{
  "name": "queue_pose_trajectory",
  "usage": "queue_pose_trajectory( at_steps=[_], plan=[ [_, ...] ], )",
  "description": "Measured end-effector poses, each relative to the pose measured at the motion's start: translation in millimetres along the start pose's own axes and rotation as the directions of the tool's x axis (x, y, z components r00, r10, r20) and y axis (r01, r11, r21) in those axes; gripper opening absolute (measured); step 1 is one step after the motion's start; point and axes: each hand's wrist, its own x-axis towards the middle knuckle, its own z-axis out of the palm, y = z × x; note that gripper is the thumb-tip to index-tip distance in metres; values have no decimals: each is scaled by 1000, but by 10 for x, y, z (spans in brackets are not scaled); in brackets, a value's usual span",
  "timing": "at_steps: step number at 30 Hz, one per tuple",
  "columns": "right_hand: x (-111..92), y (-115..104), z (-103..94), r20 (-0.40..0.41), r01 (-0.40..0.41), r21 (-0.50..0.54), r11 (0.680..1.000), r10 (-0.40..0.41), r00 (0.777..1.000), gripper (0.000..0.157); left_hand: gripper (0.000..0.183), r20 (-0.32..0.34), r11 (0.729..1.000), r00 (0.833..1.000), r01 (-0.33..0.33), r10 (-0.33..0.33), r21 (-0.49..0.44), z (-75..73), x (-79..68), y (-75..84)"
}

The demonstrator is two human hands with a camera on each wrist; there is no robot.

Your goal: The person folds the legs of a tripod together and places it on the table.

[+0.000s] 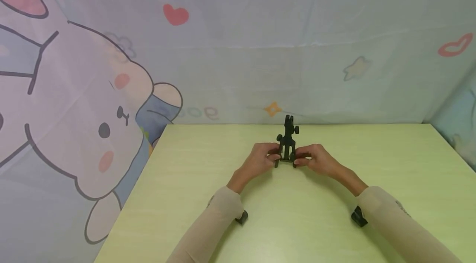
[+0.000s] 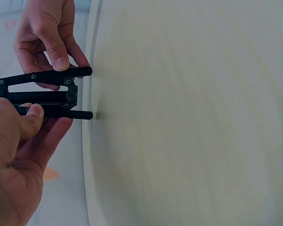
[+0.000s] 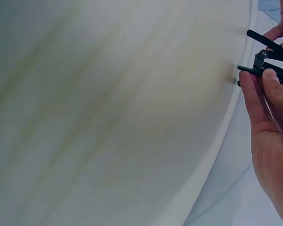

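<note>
A small black tripod [image 1: 288, 139] stands upright near the back of the table, its legs drawn fairly close together and its clamp-like head pointing up. From the left side, my left hand [image 1: 260, 157] pinches one leg between thumb and fingers. My right hand [image 1: 317, 159] pinches another leg from the right. In the left wrist view the tripod [image 2: 42, 75] shows its hinged leg struts, with the left thumb [image 2: 34, 112] pressed on the nearer leg. The right wrist view has the right hand [image 3: 271, 122] holding a leg close to its foot.
The pale yellow-green table [image 1: 297, 221] ends just behind the tripod at a hanging cloth [image 1: 260, 69] printed with hearts and a cartoon rabbit. Small black devices [image 1: 242, 217] sit at both wrists, below beige sleeves [image 1: 208, 226].
</note>
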Motion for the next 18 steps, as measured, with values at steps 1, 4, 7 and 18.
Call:
queue_pose_trajectory(
  at_steps=[1, 4, 7, 18],
  plan=[
    [-2, 2, -1, 3, 1, 0, 1000, -1, 1000, 8, 13, 2, 1000, 1000, -1, 1, 3, 1, -2, -4],
    [-6, 0, 1, 11, 14, 3, 1000, -14, 1000, 7, 13, 10, 1000, 1000, 3, -3, -7, 7, -14, -22],
    [-7, -14, 2, 16, 17, 6, 1000, -18, 1000, 6, 12, 17, 999, 1000, 19, -18, -44, 11, -36, -36],
    [-15, -38, 24, 2, -16, -49, 999, 16, 1000, 8, 11, 35, 986, 994, 103, -99, -128, -8, -101, 23]
  ],
)
